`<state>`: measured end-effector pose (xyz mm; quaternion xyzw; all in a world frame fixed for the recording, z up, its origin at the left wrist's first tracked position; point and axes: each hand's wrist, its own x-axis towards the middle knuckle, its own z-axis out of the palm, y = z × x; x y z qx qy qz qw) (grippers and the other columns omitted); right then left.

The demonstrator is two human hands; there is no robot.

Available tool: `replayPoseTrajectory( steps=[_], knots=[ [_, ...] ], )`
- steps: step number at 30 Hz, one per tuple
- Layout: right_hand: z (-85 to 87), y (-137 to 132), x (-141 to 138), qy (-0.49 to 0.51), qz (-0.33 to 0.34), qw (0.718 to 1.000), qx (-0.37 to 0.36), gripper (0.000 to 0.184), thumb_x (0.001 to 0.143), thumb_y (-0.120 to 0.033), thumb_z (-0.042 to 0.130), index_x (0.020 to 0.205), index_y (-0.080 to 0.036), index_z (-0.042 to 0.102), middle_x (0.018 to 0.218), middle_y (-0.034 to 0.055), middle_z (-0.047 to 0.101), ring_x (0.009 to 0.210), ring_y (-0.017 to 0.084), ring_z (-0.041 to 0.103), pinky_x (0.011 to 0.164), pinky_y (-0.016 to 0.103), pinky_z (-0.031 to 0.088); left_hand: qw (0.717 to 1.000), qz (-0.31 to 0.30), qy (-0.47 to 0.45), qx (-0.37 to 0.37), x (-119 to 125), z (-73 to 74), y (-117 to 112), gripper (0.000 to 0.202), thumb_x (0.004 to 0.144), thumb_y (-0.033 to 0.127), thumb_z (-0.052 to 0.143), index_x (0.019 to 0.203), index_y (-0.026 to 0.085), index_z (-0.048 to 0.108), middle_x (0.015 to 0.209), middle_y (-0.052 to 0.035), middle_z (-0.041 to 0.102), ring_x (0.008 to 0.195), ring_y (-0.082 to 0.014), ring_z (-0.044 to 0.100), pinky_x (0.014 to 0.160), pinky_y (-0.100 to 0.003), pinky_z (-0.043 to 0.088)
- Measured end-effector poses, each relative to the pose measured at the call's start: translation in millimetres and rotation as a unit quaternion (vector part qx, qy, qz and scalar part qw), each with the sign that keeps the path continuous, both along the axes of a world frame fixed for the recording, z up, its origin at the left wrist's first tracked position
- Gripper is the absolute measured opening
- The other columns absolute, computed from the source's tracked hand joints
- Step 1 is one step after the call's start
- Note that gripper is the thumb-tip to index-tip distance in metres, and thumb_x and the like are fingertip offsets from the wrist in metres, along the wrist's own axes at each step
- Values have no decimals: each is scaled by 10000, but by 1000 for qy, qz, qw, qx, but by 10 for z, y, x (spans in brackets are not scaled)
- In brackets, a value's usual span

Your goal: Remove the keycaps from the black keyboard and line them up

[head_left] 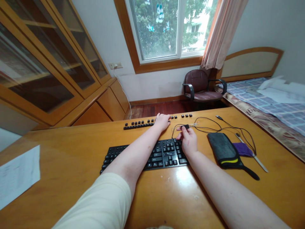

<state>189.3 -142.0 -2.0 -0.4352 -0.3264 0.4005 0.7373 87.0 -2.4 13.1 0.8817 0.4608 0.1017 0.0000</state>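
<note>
A black keyboard (pixel 156 156) lies on the desk under my forearms, with the cable leaving its far edge. My left hand (pixel 162 121) reaches across it to loose black keycaps (pixel 137 126) lined up along the desk's far edge. Its fingers extend to the right over the row, and a dark keycap shows by the fingertips. My right hand (pixel 189 142), above the keyboard's right end, pinches a small black piece (pixel 185 126) between thumb and fingers; its exact kind is unclear. Some keys at the keyboard's upper right are hidden by this hand.
Right of my hands lie the coiled black cable (pixel 207 130), a dark grey cloth (pixel 222 148) with a yellow edge and black strap, a purple cloth (pixel 241 149) and a thin light stick (pixel 260 163). Paper (pixel 20 175) lies at left. A chair (pixel 199 84) stands beyond the desk.
</note>
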Motion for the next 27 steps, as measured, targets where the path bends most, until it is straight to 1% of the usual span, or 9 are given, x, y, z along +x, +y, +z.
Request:
replayPoseTrajectory(
  steps=[4, 7, 9, 12, 15, 18, 21, 27],
  knots=[
    [3, 2, 1, 5, -2, 1000, -3, 313, 772, -476, 586, 830, -170, 556, 800, 19, 652, 429, 54, 498, 447, 211, 406, 1000, 6, -2, 9, -46, 104, 13, 264, 783, 295, 572, 1042, 257, 601, 1045, -42, 652, 1045, -220, 530, 1058, -454, 220],
    [-4, 7, 2, 8, -6, 1000, -6, 308, 769, -471, 591, 832, -171, 560, 789, 10, 650, 424, 54, 499, 439, 209, 398, 999, 31, -6, 16, -131, 180, 68, 235, 825, 268, 499, 1024, 260, 623, 1046, -43, 654, 1033, -215, 529, 1052, -455, 223],
    [-11, 10, 3, 7, -10, 1000, -7, 307, 769, -470, 590, 831, -171, 559, 790, 9, 651, 425, 55, 499, 441, 211, 399, 999, 50, -7, 19, -187, 199, 102, 243, 832, 261, 477, 1016, 257, 637, 1041, -48, 656, 1022, -221, 528, 1041, -464, 232],
    [-13, 11, 3, 2, -12, 1000, -7, 313, 765, -478, 590, 832, -174, 558, 787, 8, 655, 426, 57, 495, 444, 214, 401, 998, 56, -4, 19, -222, 170, 105, 238, 825, 267, 479, 972, 262, 666, 1021, -42, 660, 1007, -224, 527, 1034, -464, 239],
    [-3, 9, 1, -1, -10, 1000, -4, 301, 772, -467, 588, 833, -174, 558, 783, 8, 654, 428, 58, 494, 450, 213, 402, 999, 38, 0, 20, -184, 107, 53, 228, 801, 338, 523, 946, 263, 683, 1017, -45, 651, 1021, -233, 510, 1043, -458, 228],
    [8, 5, 0, 3, -8, 1000, -2, 302, 775, -467, 584, 832, -172, 558, 792, 15, 653, 427, 58, 490, 448, 213, 404, 999, 11, 13, 33, -108, 59, 0, 288, 756, 424, 577, 958, 250, 685, 1039, -66, 620, 1047, -255, 474, 1049, -455, 212],
    [13, 3, 1, -1, -9, 1000, -3, 305, 776, -474, 579, 831, -175, 554, 793, 19, 652, 429, 61, 490, 444, 212, 405, 999, -1, 36, 32, -41, 42, -8, 350, 731, 476, 592, 979, 246, 678, 1053, -80, 591, 1056, -270, 446, 1015, -441, 252],
    [12, 0, 3, 1, -9, 1000, 1, 290, 784, -461, 576, 832, -175, 557, 799, 14, 646, 427, 56, 482, 448, 209, 406, 998, 11, 57, 9, 10, 30, 57, 292, 738, 446, 591, 934, 251, 687, 1013, -81, 603, 1035, -273, 446, 945, -427, 304]
  ],
)
